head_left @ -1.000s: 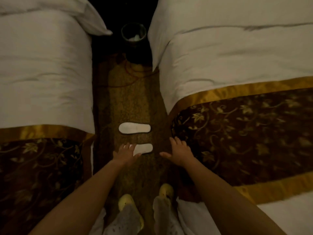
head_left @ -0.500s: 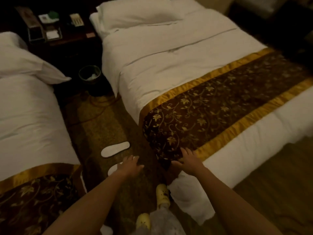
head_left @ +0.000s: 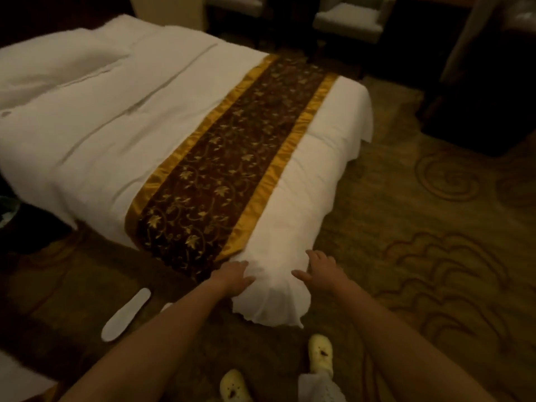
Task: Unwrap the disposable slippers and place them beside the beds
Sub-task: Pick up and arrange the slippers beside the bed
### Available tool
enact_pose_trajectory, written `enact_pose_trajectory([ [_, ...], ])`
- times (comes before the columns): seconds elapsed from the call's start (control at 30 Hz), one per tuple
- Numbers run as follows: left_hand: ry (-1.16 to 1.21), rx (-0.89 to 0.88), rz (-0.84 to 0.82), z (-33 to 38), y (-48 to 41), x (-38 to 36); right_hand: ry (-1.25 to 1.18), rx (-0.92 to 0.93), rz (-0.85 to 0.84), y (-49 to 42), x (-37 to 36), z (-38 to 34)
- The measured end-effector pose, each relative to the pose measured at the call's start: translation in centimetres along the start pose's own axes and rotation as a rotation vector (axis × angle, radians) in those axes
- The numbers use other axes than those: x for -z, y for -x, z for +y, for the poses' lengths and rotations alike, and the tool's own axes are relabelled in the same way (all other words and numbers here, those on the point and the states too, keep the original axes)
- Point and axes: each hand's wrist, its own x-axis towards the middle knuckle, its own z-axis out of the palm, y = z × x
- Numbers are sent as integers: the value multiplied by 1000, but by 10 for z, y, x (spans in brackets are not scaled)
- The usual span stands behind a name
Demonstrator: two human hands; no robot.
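One white disposable slipper (head_left: pixel 126 314) lies flat on the carpet at the lower left, beside the bed (head_left: pixel 145 126). A sliver of a second white slipper (head_left: pixel 166 306) shows just right of it, mostly hidden behind my left forearm. My left hand (head_left: pixel 233 278) hangs open in front of the bed's near corner, holding nothing. My right hand (head_left: pixel 320 271) is open too, fingers spread, over the white duvet corner (head_left: pixel 269 306). Both hands are well to the right of the slippers.
The bed carries a brown and gold runner (head_left: pixel 229 166). Patterned carpet (head_left: pixel 420 256) spreads to the right. White armchairs (head_left: pixel 351 21) stand at the back. My feet in yellow clogs (head_left: pixel 320 353) stand below. A corner of the other bed (head_left: pixel 17 378) shows at the lower left.
My view has swung right, from the aisle between the beds to the foot corner of the right bed. Both empty hands have moved away from the slippers, which stay on the carpet.
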Motion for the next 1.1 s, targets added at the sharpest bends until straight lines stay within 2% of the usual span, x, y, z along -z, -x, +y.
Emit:
enact_pose_trajectory([
  [0.27, -107, -111, -117, 167, -58, -17, -46, -108, -50, -1, 35, 158],
  [0.53, -121, -246, -141, 318, -109, -5, -84, -216, -14, -13, 99, 305],
  [0.83, -216, -266, -144, 402, -213, 55, -200, -259, -6, -82, 154, 368],
  [1.1, -248, -315, -141, 490, -352, 152, -212, -285, 28, -201, 275, 425],
])
